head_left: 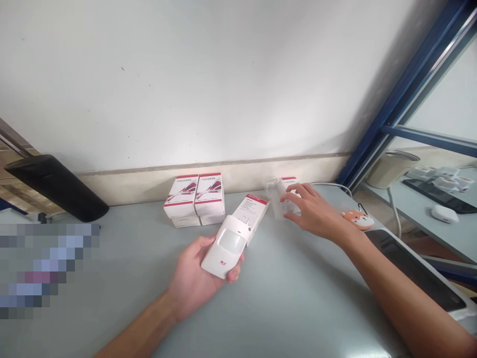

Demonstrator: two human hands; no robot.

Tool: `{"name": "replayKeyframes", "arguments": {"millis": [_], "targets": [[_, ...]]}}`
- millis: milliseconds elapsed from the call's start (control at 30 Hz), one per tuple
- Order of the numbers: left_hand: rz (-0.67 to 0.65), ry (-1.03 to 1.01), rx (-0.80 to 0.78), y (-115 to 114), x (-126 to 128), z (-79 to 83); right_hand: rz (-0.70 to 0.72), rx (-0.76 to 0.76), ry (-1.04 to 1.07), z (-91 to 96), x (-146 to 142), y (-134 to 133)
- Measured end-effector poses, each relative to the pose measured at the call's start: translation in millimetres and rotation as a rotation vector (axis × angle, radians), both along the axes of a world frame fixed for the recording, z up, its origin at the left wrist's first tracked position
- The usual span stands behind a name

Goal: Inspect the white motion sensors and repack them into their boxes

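Note:
My left hand (197,268) is wrapped round a white motion detector (225,248), with its curved lens and small red logo facing up. Behind the detector a white and red box (251,214) lies at a slant on the table, its lower end partly hidden. Farther right, my right hand (311,211) has its thumb and bent fingers apart beside a clear plastic bag (275,199). Whether the fingertips touch the bag I cannot tell. Another red and white box (289,179) shows partly behind that hand.
Several white and red boxes (196,199) stand stacked against the wall. To the right lie a dog-shaped orange case (357,219) and a dark-topped device (413,268). A black padded armrest (57,186) juts in at left. A blue-framed glass pane (439,134) borders the right side.

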State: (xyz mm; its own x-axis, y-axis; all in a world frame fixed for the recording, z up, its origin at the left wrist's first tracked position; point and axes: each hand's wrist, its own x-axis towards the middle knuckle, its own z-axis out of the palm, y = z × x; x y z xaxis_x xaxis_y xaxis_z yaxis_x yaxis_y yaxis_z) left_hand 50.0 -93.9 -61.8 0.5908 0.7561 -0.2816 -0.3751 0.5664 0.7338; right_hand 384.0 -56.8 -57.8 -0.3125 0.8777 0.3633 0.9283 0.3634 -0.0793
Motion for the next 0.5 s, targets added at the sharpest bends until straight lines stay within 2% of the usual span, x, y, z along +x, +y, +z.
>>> {"name": "replayKeyframes", "arguments": {"millis": [167,267,367,500], "targets": [[-0.015,0.016,0.029,0,-1,-1.7,-0.029,-0.005,0.021,7.9,3,1],[-0.041,0.045,0.123,-4,-1,-5.0,-0.119,0.068,0.083,7.0,-1,2],[-0.113,0.068,0.243,-12,0,-7.1,-0.215,0.22,0.174,4.3,-18,-3],[-0.184,0.071,0.3,-26,4,-3.9,-0.223,0.398,0.275,2.8,-57,-20]]}}
